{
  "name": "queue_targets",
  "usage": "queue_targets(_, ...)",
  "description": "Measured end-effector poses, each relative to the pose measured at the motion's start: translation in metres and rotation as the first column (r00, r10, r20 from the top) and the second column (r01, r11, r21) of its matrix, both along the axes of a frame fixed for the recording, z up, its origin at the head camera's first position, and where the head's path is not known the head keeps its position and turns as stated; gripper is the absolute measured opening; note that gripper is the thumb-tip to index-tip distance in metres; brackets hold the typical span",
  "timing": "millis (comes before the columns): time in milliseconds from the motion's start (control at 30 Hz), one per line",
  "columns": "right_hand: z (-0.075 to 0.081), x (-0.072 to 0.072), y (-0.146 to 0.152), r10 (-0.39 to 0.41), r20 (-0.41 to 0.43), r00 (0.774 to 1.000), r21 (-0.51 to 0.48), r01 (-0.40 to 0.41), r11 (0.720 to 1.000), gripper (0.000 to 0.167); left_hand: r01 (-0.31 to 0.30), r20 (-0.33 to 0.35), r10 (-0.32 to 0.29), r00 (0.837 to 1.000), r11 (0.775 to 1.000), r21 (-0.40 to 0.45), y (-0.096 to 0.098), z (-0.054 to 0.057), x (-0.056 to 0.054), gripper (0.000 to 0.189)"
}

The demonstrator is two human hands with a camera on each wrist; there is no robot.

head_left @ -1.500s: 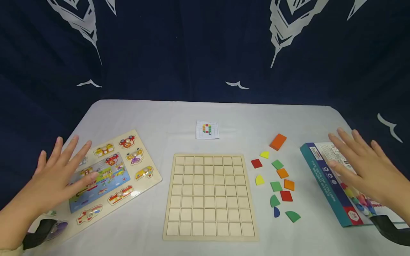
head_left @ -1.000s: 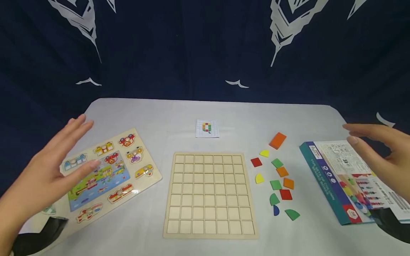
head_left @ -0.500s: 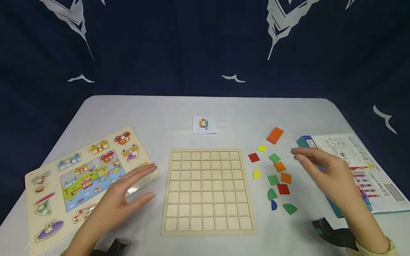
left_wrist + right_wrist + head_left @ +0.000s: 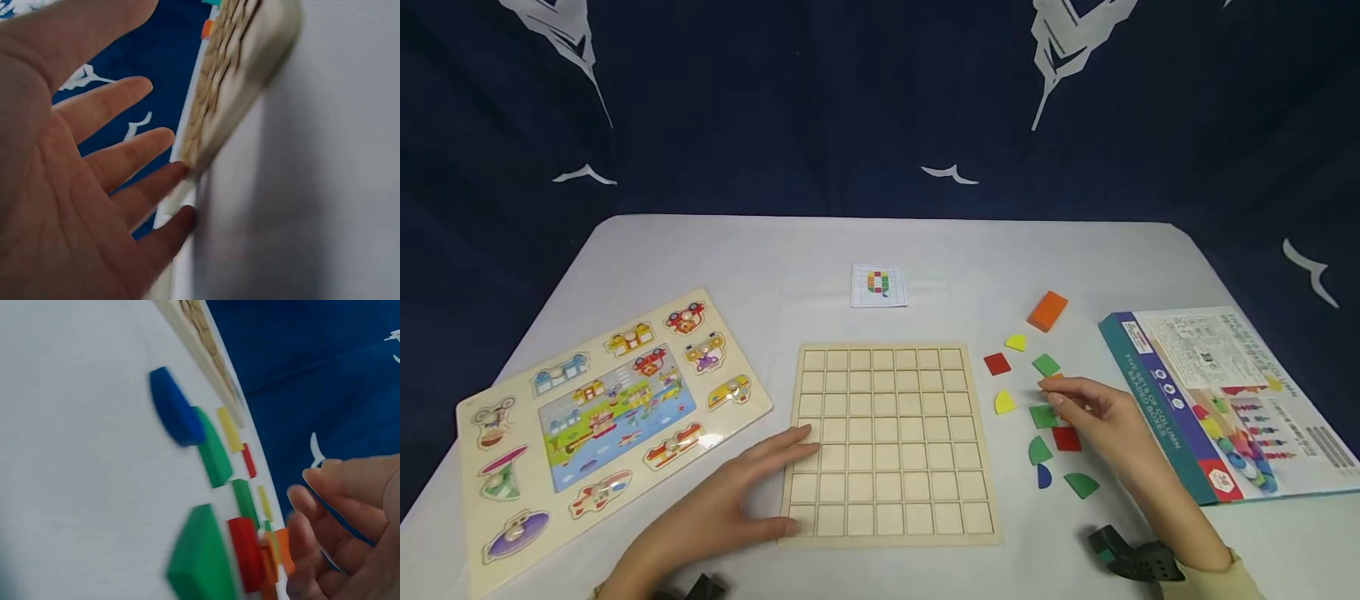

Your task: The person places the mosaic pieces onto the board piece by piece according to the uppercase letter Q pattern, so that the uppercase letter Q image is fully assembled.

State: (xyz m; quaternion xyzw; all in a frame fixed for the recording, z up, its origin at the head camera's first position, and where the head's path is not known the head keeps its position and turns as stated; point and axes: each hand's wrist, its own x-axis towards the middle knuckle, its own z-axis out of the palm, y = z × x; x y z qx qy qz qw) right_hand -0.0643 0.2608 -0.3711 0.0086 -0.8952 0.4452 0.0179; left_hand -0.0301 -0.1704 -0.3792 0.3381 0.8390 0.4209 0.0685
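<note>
A wooden grid board lies in the middle of the white table. My left hand is at its left edge, thumb and fingertips over the rim, fingers spread in the left wrist view. Right of the board lie coloured tiles, among them a red square, a green square, a yellow quarter-round and a blue rounded piece. My right hand hovers over them, thumb and forefinger close together with nothing between them. Orange tiles show beside its fingers in the right wrist view, mostly hidden in the head view.
A picture card with a coloured tile pattern lies behind the board. A vehicle picture puzzle is at the left, a teal-edged box at the right. An orange block sits at the back of the tiles.
Both hands have moved inward: the left from over the puzzle to the board's left edge, the right from over the box to the tiles. The tiles and board lie as before.
</note>
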Motion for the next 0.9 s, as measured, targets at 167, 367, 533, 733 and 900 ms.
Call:
queue_targets(167,-0.008,0.000,-0.001,-0.016,-0.014,1.000,0.100,0.017,0.995,0.028,0.070,0.010,-0.070,0.997,0.997,0.013,0.000,-0.005,0.002,0.076)
queue_targets(367,-0.012,0.003,0.000,0.006,-0.031,0.999,0.192,0.000,0.981,0.034,0.135,0.039,-0.132,0.991,0.987,-0.085,-0.001,-0.008,0.003,0.085)
queue_targets(533,-0.015,0.004,0.003,0.016,-0.049,0.999,0.229,-0.005,0.973,0.037,0.149,0.049,-0.143,0.989,0.976,-0.159,-0.002,-0.008,0.004,0.088)
queue_targets(733,-0.016,0.002,0.004,0.003,-0.080,0.997,0.244,0.017,0.970,0.037,0.150,0.051,-0.144,0.988,0.975,-0.164,-0.003,-0.008,0.002,0.089)
queue_targets(900,-0.018,-0.002,0.004,0.021,-0.098,0.995,0.247,0.004,0.969,0.037,0.139,0.049,-0.133,0.990,0.977,-0.162,-0.004,-0.008,0.001,0.090)
